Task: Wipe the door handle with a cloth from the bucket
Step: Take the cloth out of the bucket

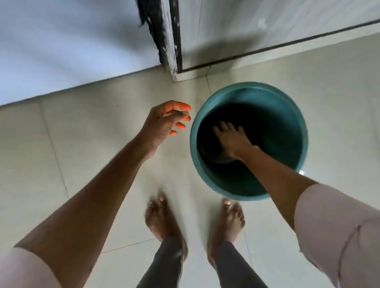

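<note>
A round teal bucket [296,123] stands on the tiled floor in front of my feet, to the right. Inside it reaches my right hand [232,140], fingers spread and pointing down into the dark bottom. The bucket's inside is too dark to show a cloth, and nothing visible lies in that hand. Just left of the bucket's rim hovers my left hand [166,118], empty, with its fingers loosely curled and apart. The door handle is out of view.
A door's lower edge [73,51] fills the upper left, and a dark, chipped door frame [170,36] rises beside it. A tiled wall [288,17] lies behind the bucket. My bare feet [161,220] stand on pale floor tiles.
</note>
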